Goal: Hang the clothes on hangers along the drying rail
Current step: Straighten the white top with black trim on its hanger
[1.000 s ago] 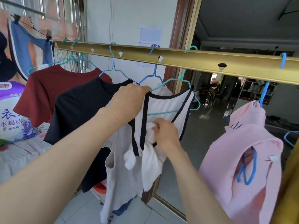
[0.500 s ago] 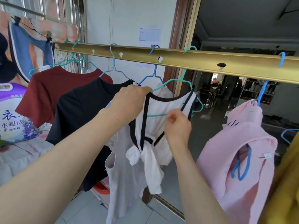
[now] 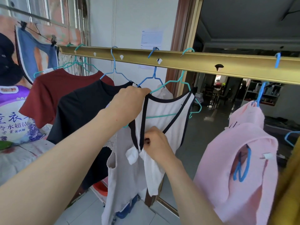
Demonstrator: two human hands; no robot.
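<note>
A gold drying rail point(image 3: 178, 62) runs across the view with several hangers hooked on it. A white top with black trim point(image 3: 164, 111) hangs on a teal hanger point(image 3: 181, 83) at the middle. My left hand point(image 3: 128, 103) grips the top's left shoulder strap together with the hanger's left arm. Lower down, my right hand point(image 3: 155, 143) pinches the gathered white cloth where the black straps meet. Left of it hang a black T-shirt point(image 3: 81, 108) and a dark red T-shirt point(image 3: 53, 90). A pink garment point(image 3: 235, 159) hangs on a blue hanger at the right.
A pale sleeveless garment point(image 3: 120, 168) hangs behind the white top. A purple detergent bag point(image 3: 14, 114) stands on a covered surface at the left. A red basin point(image 3: 100, 187) sits on the tiled floor. An open doorway leads into a dark room at the right.
My right hand rose along the white top's front, then dropped back to the strap junction and pinched the cloth. My left hand has kept its grip on the shoulder.
</note>
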